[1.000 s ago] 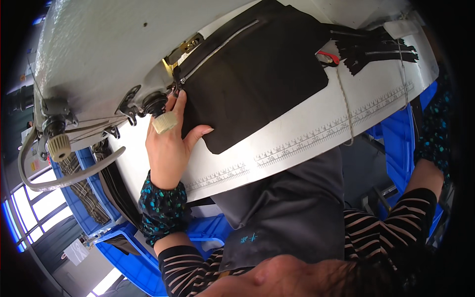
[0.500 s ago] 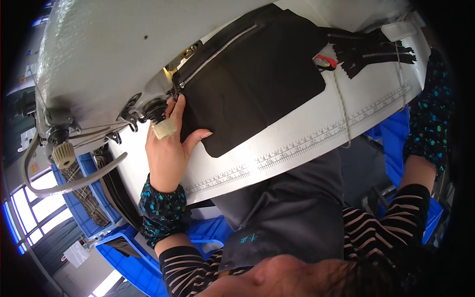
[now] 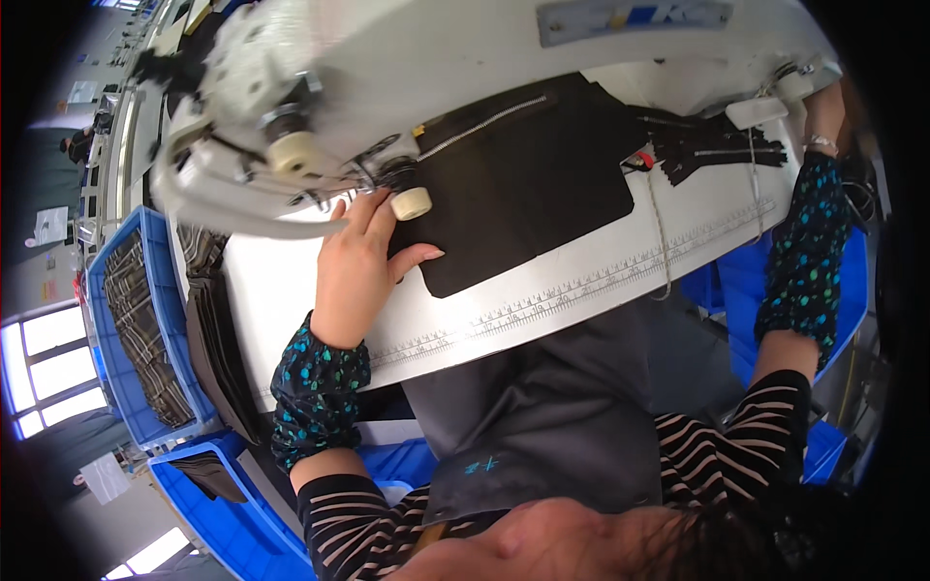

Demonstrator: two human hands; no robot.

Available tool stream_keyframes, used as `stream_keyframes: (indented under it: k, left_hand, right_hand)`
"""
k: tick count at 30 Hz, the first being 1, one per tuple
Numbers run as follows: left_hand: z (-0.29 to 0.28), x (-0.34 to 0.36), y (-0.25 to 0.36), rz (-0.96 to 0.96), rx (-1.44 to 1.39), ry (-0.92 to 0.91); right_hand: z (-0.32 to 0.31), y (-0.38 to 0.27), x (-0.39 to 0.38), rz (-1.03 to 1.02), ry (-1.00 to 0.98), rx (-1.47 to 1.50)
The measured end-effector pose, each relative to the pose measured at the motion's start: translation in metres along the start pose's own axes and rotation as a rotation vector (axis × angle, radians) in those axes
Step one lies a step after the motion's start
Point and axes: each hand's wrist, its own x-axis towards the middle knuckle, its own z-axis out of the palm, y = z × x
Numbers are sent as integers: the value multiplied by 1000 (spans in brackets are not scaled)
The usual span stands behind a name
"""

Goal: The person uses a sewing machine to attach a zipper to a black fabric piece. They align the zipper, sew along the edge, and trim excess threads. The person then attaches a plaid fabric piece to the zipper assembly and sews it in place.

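Note:
My left hand point(image 3: 358, 261) lies on a black fabric piece point(image 3: 528, 194) at the sewing machine point(image 3: 659, 34), fingers flat beside the needle area and thumb apart; some fingertips are hidden behind the machine's knobs. A silver zipper point(image 3: 484, 127) runs along the piece's upper part. My right hand point(image 3: 821, 114) reaches up to the machine's right end; its fingers are hidden there. Black zipper pieces point(image 3: 717, 153) and a small red-handled tool point(image 3: 641, 161) lie right of the fabric, near a hanging cord point(image 3: 665, 269).
The white table point(image 3: 513, 320) has a printed ruler along its front edge. Blue bins point(image 3: 208, 426) stand left, one with folded cloth point(image 3: 145, 329); dark pieces point(image 3: 218, 339) hang beside it. Another blue bin point(image 3: 741, 329) is at the right. A distant person point(image 3: 76, 143) appears at far left.
The camera view has shifted, showing more of the machine's top and the room. My right arm has moved up to the machine's right end. My left hand stays on the fabric.

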Motion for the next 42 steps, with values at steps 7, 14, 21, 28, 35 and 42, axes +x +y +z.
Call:
stream_keyframes:
  k: [7,14,21,28,35,42]
  left_hand:
    - [8,2,-3,44,50,47]
    - [7,0,-5,11,-34,40]
    - [7,-2,-2,50,8,126]
    - [10,-2,-2,46,2,117]
    - [8,-2,-2,46,9,119]
    - [8,0,-4,6,-29,17]
  right_hand:
    - [75,-154,-176,-703,-257,168]
    - [175,-250,-237,-574,-848,-36]
    - [193,-244,-246,-591,-638,76]
    - [195,-240,-246,-625,-632,85]
    - [193,-240,-240,-648,-749,138]
    - [175,-249,-239,-807,-790,10]
